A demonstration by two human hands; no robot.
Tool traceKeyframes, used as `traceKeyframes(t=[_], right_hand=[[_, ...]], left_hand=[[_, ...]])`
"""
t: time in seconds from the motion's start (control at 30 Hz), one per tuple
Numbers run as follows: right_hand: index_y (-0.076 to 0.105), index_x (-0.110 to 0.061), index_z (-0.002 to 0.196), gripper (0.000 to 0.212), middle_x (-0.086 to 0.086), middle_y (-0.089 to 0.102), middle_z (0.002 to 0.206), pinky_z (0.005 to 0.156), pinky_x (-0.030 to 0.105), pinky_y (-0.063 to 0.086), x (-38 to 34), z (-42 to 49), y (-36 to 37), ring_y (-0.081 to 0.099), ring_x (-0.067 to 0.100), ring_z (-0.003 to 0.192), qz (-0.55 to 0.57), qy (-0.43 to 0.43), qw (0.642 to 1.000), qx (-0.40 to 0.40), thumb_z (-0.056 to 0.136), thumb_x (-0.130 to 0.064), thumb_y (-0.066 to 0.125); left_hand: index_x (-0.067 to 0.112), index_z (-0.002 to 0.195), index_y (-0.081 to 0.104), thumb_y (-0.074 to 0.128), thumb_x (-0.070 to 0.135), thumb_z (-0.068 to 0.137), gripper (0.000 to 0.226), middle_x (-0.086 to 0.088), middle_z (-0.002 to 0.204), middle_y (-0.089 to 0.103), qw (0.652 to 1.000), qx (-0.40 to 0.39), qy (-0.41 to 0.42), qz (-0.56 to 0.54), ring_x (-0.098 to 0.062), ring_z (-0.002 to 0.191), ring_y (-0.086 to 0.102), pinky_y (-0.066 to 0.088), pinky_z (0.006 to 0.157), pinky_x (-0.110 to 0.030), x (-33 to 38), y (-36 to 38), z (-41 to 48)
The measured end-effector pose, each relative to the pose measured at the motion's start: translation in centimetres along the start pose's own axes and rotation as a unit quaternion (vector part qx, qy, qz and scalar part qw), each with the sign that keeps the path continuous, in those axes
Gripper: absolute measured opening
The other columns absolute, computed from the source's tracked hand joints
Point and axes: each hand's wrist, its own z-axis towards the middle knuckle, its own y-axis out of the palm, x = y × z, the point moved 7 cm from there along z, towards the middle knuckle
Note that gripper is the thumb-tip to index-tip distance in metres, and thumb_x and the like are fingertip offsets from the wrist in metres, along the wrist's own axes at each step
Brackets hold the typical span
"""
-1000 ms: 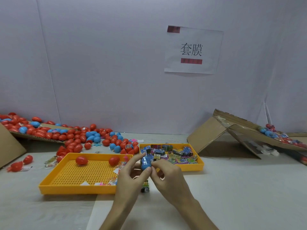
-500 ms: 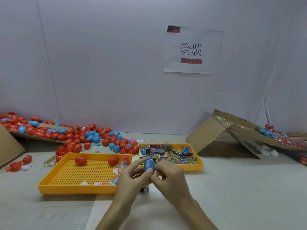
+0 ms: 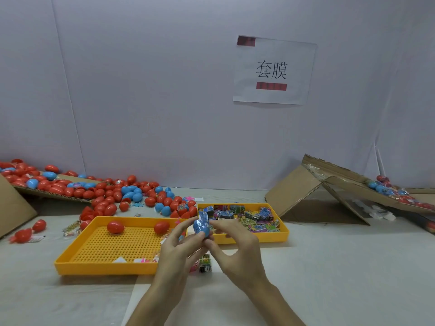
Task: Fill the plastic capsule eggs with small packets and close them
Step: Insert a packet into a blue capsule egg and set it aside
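A blue capsule egg (image 3: 201,227) wrapped in printed film is held in front of me, above the gap between two yellow trays. My left hand (image 3: 181,251) pinches it from the left with thumb and fingers. My right hand (image 3: 235,250) pinches it from the right and below. The right yellow tray (image 3: 270,236) holds several small colourful packets (image 3: 247,216). Below my hands a dark packet (image 3: 205,263) lies on the table.
The left perforated yellow tray (image 3: 98,265) holds two red eggs (image 3: 115,227) and scraps. A heap of red and blue eggs (image 3: 106,191) spills from flattened cardboard at the back left. A tipped cardboard box (image 3: 329,191) with eggs lies at the right.
Both hands have kept the blue egg between them and shifted it slightly, turning it in the fingers. The trays and egg heaps have not moved.
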Motion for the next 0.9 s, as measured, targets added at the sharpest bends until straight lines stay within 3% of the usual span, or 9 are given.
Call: traceKeyframes(t=[0.17,0.3,0.57,0.73,0.83,0.9], right_hand=[[0.071,-0.011,0.122,0.039,-0.004,0.071,0.115,0.093,0.013,0.049,-0.6,-0.2,0.2,0.061,-0.002,0.110,-0.034,-0.036,0.999,0.013,0.084,-0.008,0.076],[0.073,-0.008,0.119,0.038,-0.003,0.072,0.119,0.096,0.018,0.051,-1.0,-0.4,0.0,0.063,-0.001,0.115,-0.052,-0.063,0.996,0.038,0.082,-0.006,0.078],[0.074,-0.007,0.115,0.037,-0.004,0.072,0.116,0.091,0.023,0.057,-0.9,-0.5,-0.3,0.068,0.003,0.109,-0.035,-0.071,0.995,0.052,0.079,-0.005,0.080],[0.065,-0.015,0.133,0.055,-0.011,0.073,0.115,0.088,0.022,0.056,0.4,0.1,0.0,0.069,0.004,0.105,0.079,0.060,0.995,0.019,0.081,-0.017,0.082],[0.069,-0.019,0.126,0.035,-0.007,0.076,0.110,0.087,0.031,0.058,2.2,0.1,0.2,0.071,0.013,0.104,0.205,0.180,0.962,0.015,0.091,-0.016,0.072],[0.072,-0.017,0.119,0.026,-0.001,0.076,0.110,0.080,0.028,0.057,3.0,0.2,0.0,0.073,0.019,0.099,0.259,0.219,0.941,0.002,0.095,-0.011,0.066]], left_hand=[[0.018,0.127,0.064,0.074,0.024,0.082,0.046,-0.013,0.114,0.075,0.999,-0.014,-0.023,-0.040,-0.031,0.106,0.073,0.062,0.075,-0.030,-0.4,0.8,-0.1],[0.014,0.127,0.065,0.074,0.019,0.080,0.048,-0.017,0.118,0.073,0.996,-0.014,-0.025,-0.089,-0.031,0.107,0.072,0.062,0.074,-0.029,-0.1,0.6,-0.1],[0.014,0.127,0.065,0.075,0.013,0.079,0.049,-0.018,0.119,0.072,0.996,-0.003,-0.023,-0.083,-0.033,0.107,0.072,0.061,0.074,-0.029,-0.2,0.5,-0.2],[0.020,0.130,0.065,0.067,0.021,0.088,0.042,-0.014,0.122,0.072,0.996,-0.019,-0.017,-0.082,-0.028,0.112,0.070,0.061,0.081,-0.030,0.1,0.7,-0.3],[0.024,0.131,0.064,0.056,0.020,0.097,0.036,-0.009,0.124,0.072,0.997,-0.026,-0.034,-0.066,-0.022,0.108,0.072,0.055,0.086,-0.033,0.1,0.7,-0.3],[0.027,0.129,0.066,0.052,0.019,0.099,0.034,-0.007,0.121,0.073,0.998,-0.026,-0.040,-0.041,-0.017,0.099,0.073,0.051,0.085,-0.033,0.0,0.8,-0.3]])
